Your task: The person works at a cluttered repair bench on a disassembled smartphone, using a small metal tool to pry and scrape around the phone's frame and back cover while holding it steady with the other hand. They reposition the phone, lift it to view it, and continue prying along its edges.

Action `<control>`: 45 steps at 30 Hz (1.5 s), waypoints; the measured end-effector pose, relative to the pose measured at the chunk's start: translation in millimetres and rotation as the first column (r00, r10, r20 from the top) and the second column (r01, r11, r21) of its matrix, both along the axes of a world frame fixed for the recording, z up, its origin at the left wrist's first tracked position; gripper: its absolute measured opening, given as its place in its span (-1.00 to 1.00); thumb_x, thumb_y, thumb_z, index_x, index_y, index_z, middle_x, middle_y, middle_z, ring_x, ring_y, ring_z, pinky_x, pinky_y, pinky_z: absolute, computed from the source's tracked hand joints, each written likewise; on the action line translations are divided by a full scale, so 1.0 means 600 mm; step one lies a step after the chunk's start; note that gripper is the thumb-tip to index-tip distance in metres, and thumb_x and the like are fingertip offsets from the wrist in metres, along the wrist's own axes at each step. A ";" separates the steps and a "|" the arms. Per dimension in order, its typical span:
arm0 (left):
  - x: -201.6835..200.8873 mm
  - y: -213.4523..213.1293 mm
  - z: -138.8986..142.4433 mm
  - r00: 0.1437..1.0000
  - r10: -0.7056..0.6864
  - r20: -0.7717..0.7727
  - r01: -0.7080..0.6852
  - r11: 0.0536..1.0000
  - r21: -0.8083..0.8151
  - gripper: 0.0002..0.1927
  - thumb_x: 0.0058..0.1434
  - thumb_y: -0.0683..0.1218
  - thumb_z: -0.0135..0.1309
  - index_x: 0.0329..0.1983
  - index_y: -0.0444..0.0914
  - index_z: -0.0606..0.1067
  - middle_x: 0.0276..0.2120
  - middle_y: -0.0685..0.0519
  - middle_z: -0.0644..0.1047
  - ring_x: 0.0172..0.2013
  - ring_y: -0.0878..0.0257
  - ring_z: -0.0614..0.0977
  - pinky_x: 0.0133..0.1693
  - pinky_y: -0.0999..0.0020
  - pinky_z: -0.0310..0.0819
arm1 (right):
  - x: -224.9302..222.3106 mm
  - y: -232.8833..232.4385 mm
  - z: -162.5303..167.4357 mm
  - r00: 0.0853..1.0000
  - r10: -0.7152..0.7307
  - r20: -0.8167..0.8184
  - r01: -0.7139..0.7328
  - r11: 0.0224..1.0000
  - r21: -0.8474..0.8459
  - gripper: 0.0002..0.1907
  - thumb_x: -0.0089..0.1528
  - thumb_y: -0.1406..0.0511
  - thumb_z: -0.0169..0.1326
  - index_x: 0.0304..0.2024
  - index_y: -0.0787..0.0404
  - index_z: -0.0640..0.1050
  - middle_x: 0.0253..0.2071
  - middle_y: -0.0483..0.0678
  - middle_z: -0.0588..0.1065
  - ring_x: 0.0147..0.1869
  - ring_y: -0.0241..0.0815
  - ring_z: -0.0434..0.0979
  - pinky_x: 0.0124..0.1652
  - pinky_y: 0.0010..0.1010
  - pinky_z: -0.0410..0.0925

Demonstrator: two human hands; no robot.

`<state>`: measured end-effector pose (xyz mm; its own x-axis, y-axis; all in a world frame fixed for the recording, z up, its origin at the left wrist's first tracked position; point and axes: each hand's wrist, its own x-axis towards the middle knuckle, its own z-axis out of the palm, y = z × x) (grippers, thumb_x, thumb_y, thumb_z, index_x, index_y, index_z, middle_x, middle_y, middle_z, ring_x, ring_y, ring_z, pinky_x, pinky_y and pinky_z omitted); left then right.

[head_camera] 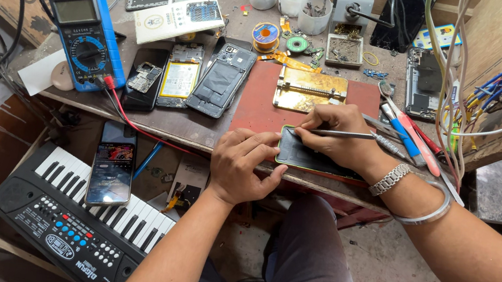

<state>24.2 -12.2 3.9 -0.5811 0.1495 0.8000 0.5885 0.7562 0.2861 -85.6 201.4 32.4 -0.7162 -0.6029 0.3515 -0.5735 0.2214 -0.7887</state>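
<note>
A phone with a green rim lies face-down near the front edge of a red mat on the workbench. My left hand grips the phone's left end, fingers curled over its edge. My right hand rests on top of the phone and holds a thin metal tool like a pen, its tip pointing left at the phone's upper left corner. A metal bracelet and a bangle sit on my right wrist.
Several opened phones and a blue multimeter with red lead lie left of the mat. A brass holder, solder spool, cups and screwdrivers sit behind. Below the bench are a keyboard and a lit phone.
</note>
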 end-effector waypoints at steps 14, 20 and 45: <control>0.012 -0.007 0.002 1.000 -0.009 -0.002 0.009 1.000 0.008 -0.81 0.06 0.02 0.30 -0.38 -0.15 0.56 -0.06 0.17 0.65 -0.13 0.16 0.62 -0.01 0.21 0.42 | 0.014 -0.010 0.000 1.000 0.014 0.019 -0.014 1.000 -0.006 -0.84 0.18 0.43 0.28 -0.44 0.34 0.55 -0.36 -0.04 0.65 -0.29 -0.43 0.59 -0.29 -0.53 0.48; 0.010 -0.004 0.002 1.000 0.007 -0.006 -0.007 1.000 0.001 -0.81 0.05 0.02 0.30 -0.37 -0.14 0.57 -0.06 0.17 0.65 -0.13 0.15 0.61 -0.01 0.21 0.43 | 0.014 -0.009 0.003 0.999 -0.014 -0.045 0.013 1.000 -0.020 -0.83 0.17 0.44 0.28 -0.44 0.35 0.52 -0.38 -0.03 0.62 -0.30 -0.41 0.57 -0.29 -0.51 0.46; 0.010 -0.005 0.003 1.000 0.008 -0.001 -0.008 1.000 0.008 -0.81 0.05 0.01 0.30 -0.38 -0.15 0.57 -0.06 0.17 0.65 -0.15 0.16 0.61 -0.02 0.22 0.43 | 0.015 -0.010 0.004 0.997 -0.003 -0.079 0.002 1.000 -0.007 -0.82 0.17 0.43 0.29 -0.44 0.34 0.52 -0.39 -0.02 0.62 -0.31 -0.38 0.60 -0.29 -0.50 0.47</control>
